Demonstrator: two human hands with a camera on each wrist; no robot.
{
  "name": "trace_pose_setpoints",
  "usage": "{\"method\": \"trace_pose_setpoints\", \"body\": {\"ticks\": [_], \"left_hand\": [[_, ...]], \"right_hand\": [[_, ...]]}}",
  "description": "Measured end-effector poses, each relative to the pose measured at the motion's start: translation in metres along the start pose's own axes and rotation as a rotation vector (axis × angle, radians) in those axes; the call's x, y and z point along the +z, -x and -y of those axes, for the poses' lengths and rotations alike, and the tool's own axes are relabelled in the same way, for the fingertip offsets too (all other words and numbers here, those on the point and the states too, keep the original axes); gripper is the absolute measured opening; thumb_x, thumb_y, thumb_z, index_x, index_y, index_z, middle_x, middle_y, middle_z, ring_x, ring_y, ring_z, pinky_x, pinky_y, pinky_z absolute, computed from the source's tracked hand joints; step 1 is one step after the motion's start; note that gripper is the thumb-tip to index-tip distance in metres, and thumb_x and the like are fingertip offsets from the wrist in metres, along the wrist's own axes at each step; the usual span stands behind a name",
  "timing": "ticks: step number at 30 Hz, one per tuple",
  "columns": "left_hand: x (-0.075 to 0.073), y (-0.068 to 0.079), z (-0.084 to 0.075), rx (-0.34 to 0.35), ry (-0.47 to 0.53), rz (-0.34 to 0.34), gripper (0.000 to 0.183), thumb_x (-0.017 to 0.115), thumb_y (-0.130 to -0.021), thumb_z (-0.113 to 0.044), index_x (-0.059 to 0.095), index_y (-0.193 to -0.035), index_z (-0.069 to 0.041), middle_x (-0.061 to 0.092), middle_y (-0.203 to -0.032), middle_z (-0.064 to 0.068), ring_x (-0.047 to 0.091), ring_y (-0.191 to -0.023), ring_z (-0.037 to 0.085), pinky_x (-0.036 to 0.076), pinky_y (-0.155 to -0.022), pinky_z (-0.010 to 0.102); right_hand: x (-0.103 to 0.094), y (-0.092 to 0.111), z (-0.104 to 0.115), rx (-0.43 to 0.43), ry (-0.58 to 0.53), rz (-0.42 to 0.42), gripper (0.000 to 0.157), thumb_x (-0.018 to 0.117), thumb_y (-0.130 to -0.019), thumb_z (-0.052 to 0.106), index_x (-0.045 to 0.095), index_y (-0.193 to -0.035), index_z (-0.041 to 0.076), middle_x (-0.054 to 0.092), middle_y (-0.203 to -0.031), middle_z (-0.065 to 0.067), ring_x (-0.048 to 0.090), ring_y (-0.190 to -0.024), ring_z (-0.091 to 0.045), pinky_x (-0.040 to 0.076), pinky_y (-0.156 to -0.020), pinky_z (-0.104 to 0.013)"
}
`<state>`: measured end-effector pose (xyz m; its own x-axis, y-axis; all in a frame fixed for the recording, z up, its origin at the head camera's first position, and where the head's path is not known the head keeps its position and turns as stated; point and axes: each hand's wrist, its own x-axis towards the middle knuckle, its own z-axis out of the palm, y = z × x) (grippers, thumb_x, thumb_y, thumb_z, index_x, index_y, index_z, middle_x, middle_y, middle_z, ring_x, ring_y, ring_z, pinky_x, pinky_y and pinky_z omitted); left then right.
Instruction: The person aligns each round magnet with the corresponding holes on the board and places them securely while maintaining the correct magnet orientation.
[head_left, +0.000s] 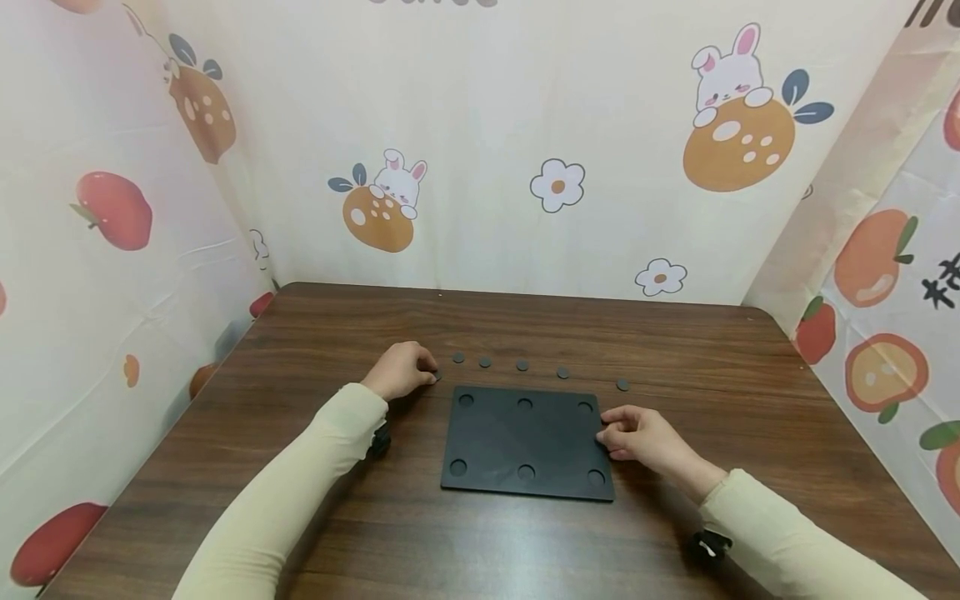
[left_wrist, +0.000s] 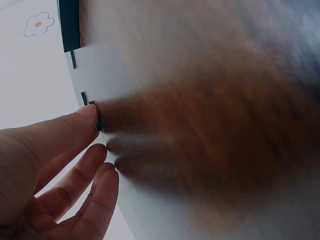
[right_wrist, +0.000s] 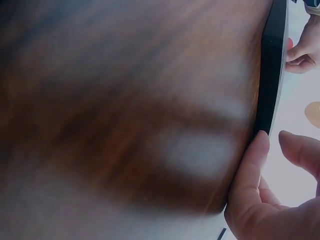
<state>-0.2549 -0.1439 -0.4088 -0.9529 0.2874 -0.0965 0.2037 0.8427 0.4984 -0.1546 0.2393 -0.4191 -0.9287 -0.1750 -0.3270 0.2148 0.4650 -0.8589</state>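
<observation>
A flat black board [head_left: 534,437] with round recesses near its edges lies on the table. Off its far left corner, my left hand [head_left: 401,370] pinches a small dark disc [left_wrist: 98,118] at the tabletop, the thumb lying against it. Part of that disc is hidden by the fingers. At the board's right edge, my right hand [head_left: 642,435] rests with loosely bent fingers. One fingertip touches the board's side in the right wrist view, while another digit stands above it, apart. Behind the board, several more dark discs [head_left: 522,365] lie in a loose row.
The brown wood-grain table [head_left: 360,533] has rounded far corners. Behind it hangs a pale printed curtain [head_left: 480,100] with fruit, rabbits and flowers, and similar sheets enclose both sides. Each wrist carries a small black device [head_left: 711,544].
</observation>
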Motion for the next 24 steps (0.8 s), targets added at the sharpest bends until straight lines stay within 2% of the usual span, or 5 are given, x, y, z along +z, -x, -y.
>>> {"method": "trace_pose_setpoints", "body": {"ticks": [6, 12, 24], "left_hand": [[-0.0004, 0.0006, -0.0018, 0.036, -0.037, -0.013, 0.016, 0.073, -0.088, -0.011, 0.076, -0.103, -0.007, 0.07, -0.106, 0.009, 0.065, -0.101, 0.026, 0.052, -0.089, 0.041], [0.0002, -0.0016, -0.0002, 0.028, -0.044, -0.001, 0.016, 0.072, -0.089, -0.012, 0.075, -0.104, -0.007, 0.07, -0.108, 0.009, 0.065, -0.104, 0.027, 0.052, -0.092, 0.042], [0.0018, -0.001, 0.0007, 0.032, -0.001, -0.001, 0.017, 0.075, -0.087, -0.019, 0.077, -0.101, -0.009, 0.072, -0.105, 0.007, 0.066, -0.097, 0.021, 0.054, -0.086, 0.04]], "right_hand": [[0.0011, -0.0009, 0.0003, -0.005, 0.032, -0.008, 0.051, 0.07, -0.089, 0.008, 0.048, -0.131, -0.012, 0.06, -0.094, -0.008, 0.063, -0.089, -0.014, 0.058, -0.077, -0.033], [0.0025, -0.0014, 0.0009, -0.006, 0.059, -0.02, 0.05, 0.07, -0.088, 0.005, 0.05, -0.129, -0.012, 0.059, -0.093, -0.008, 0.06, -0.083, -0.014, 0.058, -0.075, -0.031], [0.0033, -0.0029, 0.0, 0.0, 0.076, -0.032, 0.048, 0.071, -0.087, 0.005, 0.051, -0.128, -0.011, 0.058, -0.092, -0.007, 0.059, -0.082, -0.014, 0.058, -0.074, -0.03]]}}
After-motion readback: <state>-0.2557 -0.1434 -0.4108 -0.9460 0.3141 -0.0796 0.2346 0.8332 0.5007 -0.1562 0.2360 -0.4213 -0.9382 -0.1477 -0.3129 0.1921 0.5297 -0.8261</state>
